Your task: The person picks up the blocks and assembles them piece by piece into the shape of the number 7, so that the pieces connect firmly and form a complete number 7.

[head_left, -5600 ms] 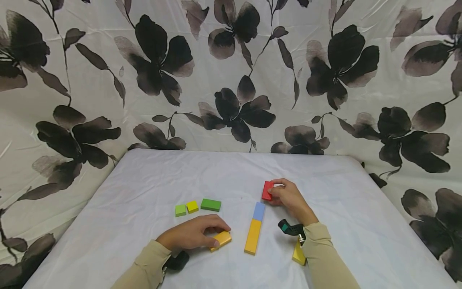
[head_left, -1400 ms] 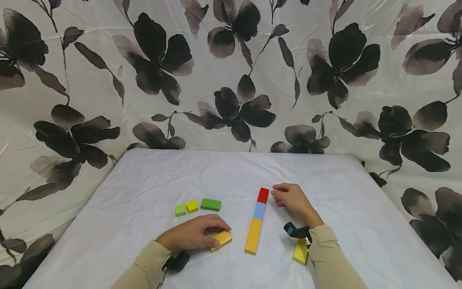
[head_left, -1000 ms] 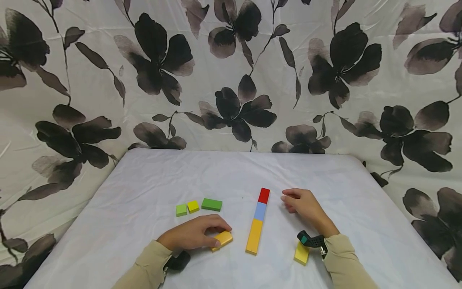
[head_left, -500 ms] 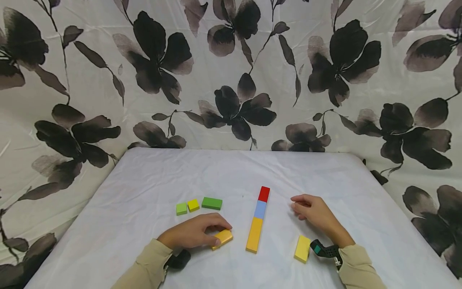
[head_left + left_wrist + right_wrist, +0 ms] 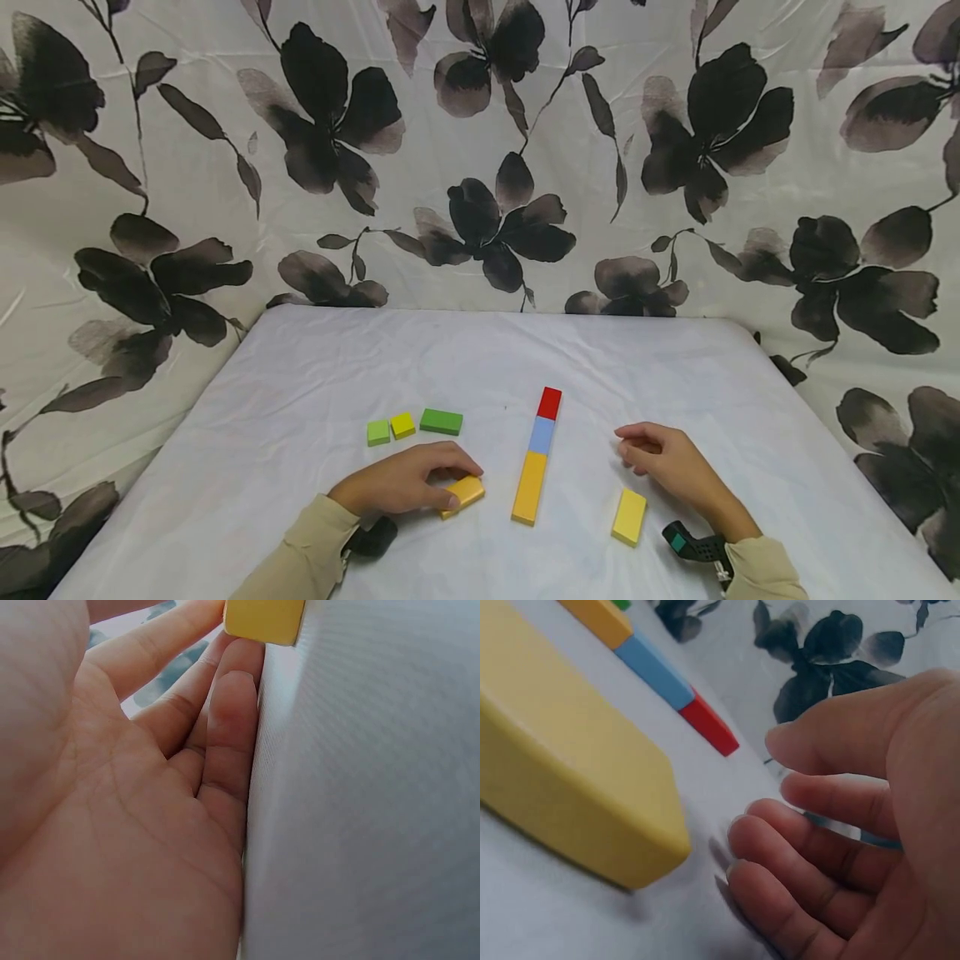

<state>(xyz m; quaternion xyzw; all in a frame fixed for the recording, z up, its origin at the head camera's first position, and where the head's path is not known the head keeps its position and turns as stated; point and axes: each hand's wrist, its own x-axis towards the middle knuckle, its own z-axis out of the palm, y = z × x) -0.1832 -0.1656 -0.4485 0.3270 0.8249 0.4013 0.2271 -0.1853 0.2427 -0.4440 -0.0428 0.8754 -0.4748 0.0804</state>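
Blocks (image 5: 435, 422) numbered eight: two, red (image 5: 550, 403) and long orange (image 5: 529, 489), touched the blue block (image 5: 541, 435); four lay left of it, lime (image 5: 378, 432), small yellow (image 5: 402, 426), green (image 5: 442, 421) and short orange block (image 5: 471, 489), which the left hand (image 5: 401, 479) pinched; one large yellow block (image 5: 628, 517) sat right of it, near the loosely curled right hand (image 5: 671, 458). White cloth (image 5: 337, 358) lay beneath, floral fabric (image 5: 495, 221) behind.

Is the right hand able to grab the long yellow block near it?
Probably yes. The right hand is close to the long yellow block, its fingers hold nothing, and only white tablecloth shows between hand and block in the head view.
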